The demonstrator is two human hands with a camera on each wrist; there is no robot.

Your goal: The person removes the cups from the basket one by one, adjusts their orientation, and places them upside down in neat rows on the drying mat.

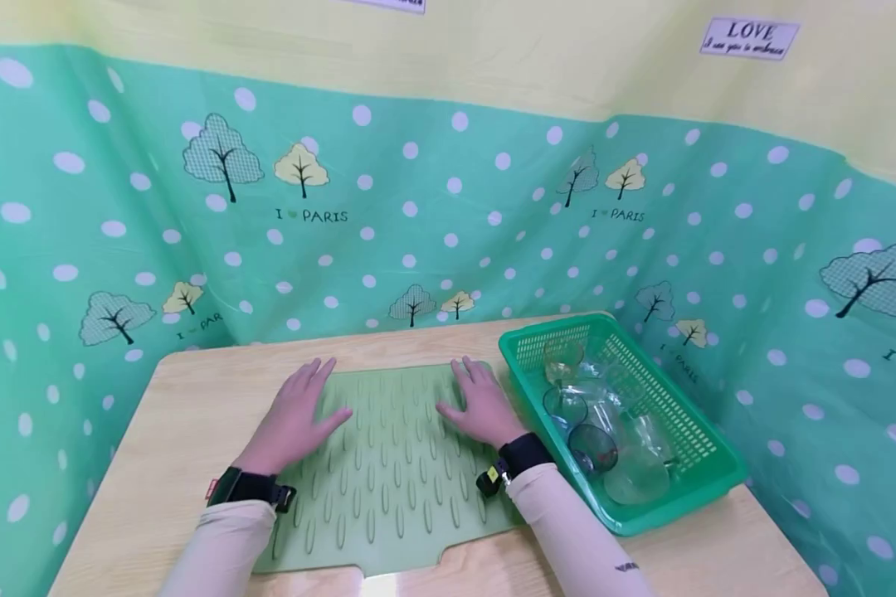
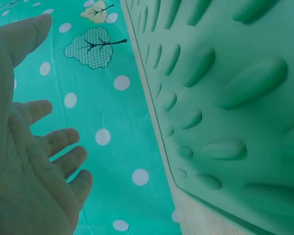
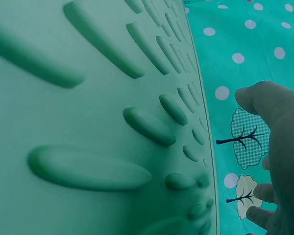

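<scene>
Teal polka-dot sheeting walls a wooden counter (image 1: 194, 431). Both the left hand (image 1: 294, 419) and right hand (image 1: 481, 406) lie flat, fingers spread, on a green ridged mat (image 1: 388, 489), seemingly pressing it smooth. Beside it, a green basket (image 1: 709, 448) corrals glasses (image 1: 590, 423).

Pale green ridged mat (image 1: 388, 464) on light wood table (image 1: 179, 431); bright green mesh basket (image 1: 687, 414); teal polka-dot backdrop (image 1: 448, 215)
</scene>
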